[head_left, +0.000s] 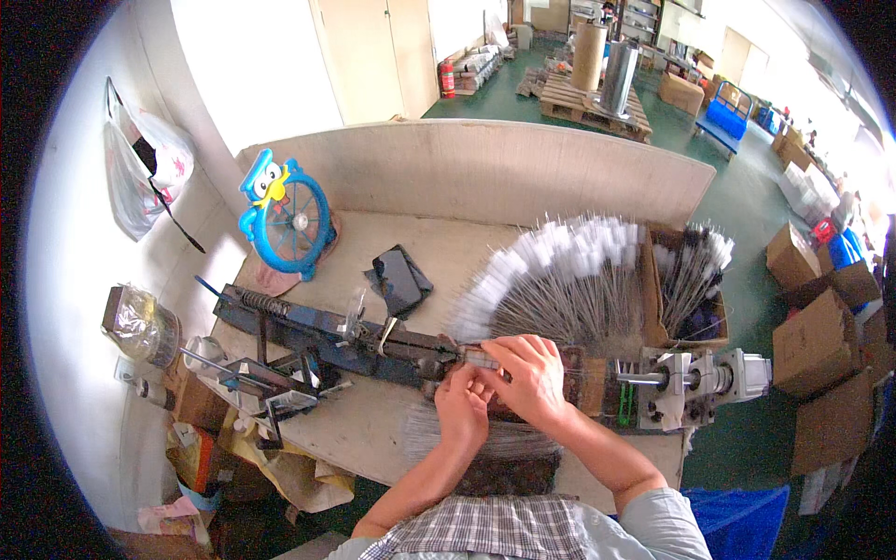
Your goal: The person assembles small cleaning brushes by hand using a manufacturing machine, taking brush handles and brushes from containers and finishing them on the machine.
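Note:
My left hand (463, 403) and my right hand (532, 375) meet at the middle of a long bench machine (327, 336) with a dark metal bar. The left fingers are closed in a pinch; what is between them is hidden. Curled over a small pale piece (479, 358) at the bar's end, my right fingers are bent and closed, and I cannot make out what they grip. Behind the hands lies a fan of twisted-wire brushes (574, 280), white bristle tips pointing away. Fine wires (425, 434) lie on the near side, partly behind my left forearm. A grey motor-like head with a shaft (695, 380) stands at right.
A cardboard box (653, 289) holds more brushes, some dark. On the table (411, 233) are a black phone-like slab (401, 282) and a blue cartoon fan (294, 224). A low board (485, 168) closes the far edge. Cartons (817, 341) stand right; a plastic bag (149, 173) hangs left.

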`<action>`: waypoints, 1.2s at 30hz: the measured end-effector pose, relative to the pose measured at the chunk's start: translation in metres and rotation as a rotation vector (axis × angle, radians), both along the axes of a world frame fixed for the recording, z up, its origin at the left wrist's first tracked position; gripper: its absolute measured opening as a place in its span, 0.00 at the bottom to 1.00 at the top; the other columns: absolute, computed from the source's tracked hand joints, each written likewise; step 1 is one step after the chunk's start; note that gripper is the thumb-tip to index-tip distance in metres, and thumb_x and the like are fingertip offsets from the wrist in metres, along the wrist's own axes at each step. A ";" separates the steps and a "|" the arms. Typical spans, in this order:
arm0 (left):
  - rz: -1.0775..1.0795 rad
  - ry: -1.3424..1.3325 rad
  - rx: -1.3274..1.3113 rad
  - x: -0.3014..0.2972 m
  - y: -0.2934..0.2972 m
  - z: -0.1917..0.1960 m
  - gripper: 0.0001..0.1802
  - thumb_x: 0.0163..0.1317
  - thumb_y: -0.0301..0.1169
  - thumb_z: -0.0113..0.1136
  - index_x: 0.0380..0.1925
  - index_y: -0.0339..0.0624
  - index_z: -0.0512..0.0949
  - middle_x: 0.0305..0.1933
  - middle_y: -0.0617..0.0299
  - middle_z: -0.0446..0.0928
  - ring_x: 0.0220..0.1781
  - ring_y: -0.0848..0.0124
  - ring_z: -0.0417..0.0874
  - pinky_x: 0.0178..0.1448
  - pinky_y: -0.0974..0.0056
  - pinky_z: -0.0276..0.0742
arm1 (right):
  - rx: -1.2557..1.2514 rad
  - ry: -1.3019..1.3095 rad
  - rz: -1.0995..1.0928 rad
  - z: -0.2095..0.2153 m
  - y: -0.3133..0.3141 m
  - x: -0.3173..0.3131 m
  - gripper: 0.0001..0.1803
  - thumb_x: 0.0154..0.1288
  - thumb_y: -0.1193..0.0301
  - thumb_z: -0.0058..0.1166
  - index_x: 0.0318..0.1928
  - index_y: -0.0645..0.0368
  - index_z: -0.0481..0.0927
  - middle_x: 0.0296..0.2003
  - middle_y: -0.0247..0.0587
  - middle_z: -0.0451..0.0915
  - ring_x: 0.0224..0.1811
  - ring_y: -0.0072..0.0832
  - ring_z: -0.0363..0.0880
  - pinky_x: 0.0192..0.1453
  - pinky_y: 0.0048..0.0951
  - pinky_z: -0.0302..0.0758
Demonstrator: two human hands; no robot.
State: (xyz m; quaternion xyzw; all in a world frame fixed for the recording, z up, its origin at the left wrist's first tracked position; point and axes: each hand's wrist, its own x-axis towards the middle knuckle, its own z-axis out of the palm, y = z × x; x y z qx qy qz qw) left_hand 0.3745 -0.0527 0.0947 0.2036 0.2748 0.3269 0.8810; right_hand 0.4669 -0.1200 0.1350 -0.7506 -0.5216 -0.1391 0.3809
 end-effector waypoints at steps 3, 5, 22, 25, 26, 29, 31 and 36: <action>0.004 -0.001 0.037 0.002 -0.002 0.000 0.05 0.61 0.28 0.51 0.35 0.38 0.72 0.37 0.62 0.76 0.39 0.73 0.78 0.47 0.66 0.74 | 0.024 -0.026 0.004 0.003 -0.004 0.003 0.15 0.44 0.66 0.63 0.37 0.52 0.82 0.35 0.30 0.79 0.38 0.30 0.76 0.45 0.33 0.69; 0.039 0.004 0.058 0.002 -0.003 0.005 0.04 0.60 0.27 0.51 0.34 0.39 0.73 0.36 0.62 0.77 0.37 0.73 0.78 0.45 0.67 0.74 | 0.037 -0.039 0.023 0.005 -0.007 0.003 0.15 0.44 0.66 0.63 0.36 0.52 0.82 0.35 0.29 0.79 0.38 0.30 0.76 0.45 0.33 0.69; 0.014 -0.015 0.080 0.004 -0.002 0.005 0.04 0.61 0.27 0.53 0.35 0.41 0.74 0.38 0.63 0.77 0.39 0.74 0.77 0.45 0.68 0.73 | -0.020 -0.031 0.071 0.002 -0.008 0.004 0.13 0.46 0.67 0.62 0.36 0.49 0.82 0.37 0.29 0.79 0.39 0.29 0.76 0.46 0.33 0.69; -0.002 -0.007 0.082 0.003 0.000 -0.004 0.05 0.61 0.26 0.52 0.36 0.40 0.74 0.39 0.63 0.77 0.40 0.74 0.77 0.46 0.68 0.73 | -0.016 -0.028 0.074 0.000 -0.009 0.004 0.13 0.46 0.67 0.62 0.36 0.49 0.82 0.37 0.30 0.79 0.40 0.29 0.76 0.46 0.33 0.69; -0.004 -0.007 0.074 0.003 0.001 -0.005 0.05 0.61 0.26 0.52 0.37 0.40 0.74 0.39 0.62 0.77 0.40 0.73 0.77 0.46 0.67 0.73 | -0.017 -0.025 0.076 0.000 -0.009 0.005 0.13 0.46 0.67 0.62 0.36 0.49 0.82 0.37 0.30 0.79 0.40 0.30 0.76 0.46 0.33 0.69; 0.007 -0.037 0.088 0.003 -0.001 0.002 0.06 0.61 0.26 0.52 0.37 0.39 0.73 0.39 0.62 0.77 0.39 0.72 0.78 0.46 0.67 0.74 | -0.012 -0.024 0.081 0.002 -0.009 0.004 0.14 0.45 0.67 0.62 0.37 0.50 0.82 0.37 0.30 0.79 0.39 0.30 0.76 0.46 0.33 0.69; 0.005 -0.053 0.079 0.003 -0.001 0.000 0.06 0.61 0.25 0.52 0.38 0.39 0.73 0.39 0.61 0.77 0.40 0.72 0.78 0.47 0.67 0.73 | -0.007 -0.021 0.073 0.002 -0.008 0.003 0.14 0.45 0.67 0.62 0.37 0.51 0.82 0.36 0.30 0.79 0.39 0.30 0.77 0.45 0.33 0.70; 0.002 -0.023 0.090 0.006 -0.002 0.003 0.06 0.61 0.25 0.52 0.38 0.38 0.74 0.39 0.61 0.77 0.40 0.71 0.78 0.47 0.67 0.73 | 0.014 -0.025 0.034 -0.001 -0.006 0.005 0.16 0.44 0.67 0.62 0.39 0.52 0.81 0.36 0.30 0.79 0.38 0.30 0.77 0.44 0.32 0.70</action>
